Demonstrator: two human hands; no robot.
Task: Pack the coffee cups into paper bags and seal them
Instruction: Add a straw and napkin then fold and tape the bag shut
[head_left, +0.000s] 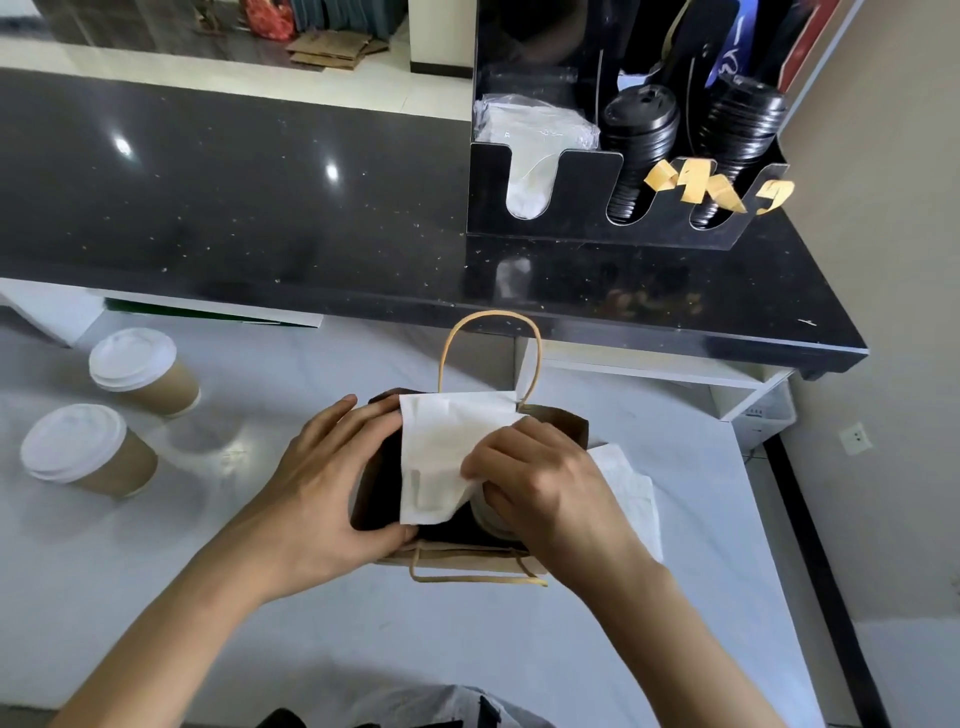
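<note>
A brown paper bag with twine handles stands open on the white table, seen from above. My left hand grips the bag's left rim, thumb on the near edge. My right hand pinches a white napkin over the bag's mouth. The lid of a cup shows inside the bag, under my right hand. Two kraft coffee cups with white lids stand at the left, one farther back and one nearer.
A second white napkin lies right of the bag. A black counter runs behind the table and carries a black organiser with stacked black lids, a plastic packet and pieces of tape. A wall stands at the right.
</note>
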